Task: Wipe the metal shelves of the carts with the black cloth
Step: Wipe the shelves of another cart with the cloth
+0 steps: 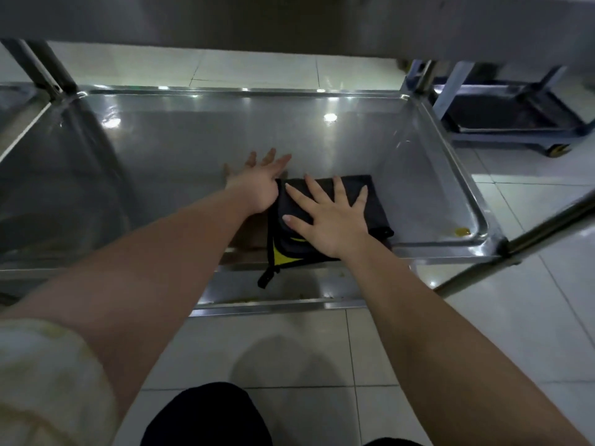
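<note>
Black cloth (376, 210) lies folded under my right hand (328, 220), whose spread fingers (339, 193) press it flat. My left hand (257, 185) lies open just beside it, fingers straight, on the metal shelf (193, 149). The cloth sits at the shelf's near edge.

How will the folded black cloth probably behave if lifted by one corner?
The black cloth lies in soft folds, its near end hanging over the rim of the metal shelf: probably floppy, likely to unfold. Under the flat right hand, on smooth metal, it should slide easily.
</note>
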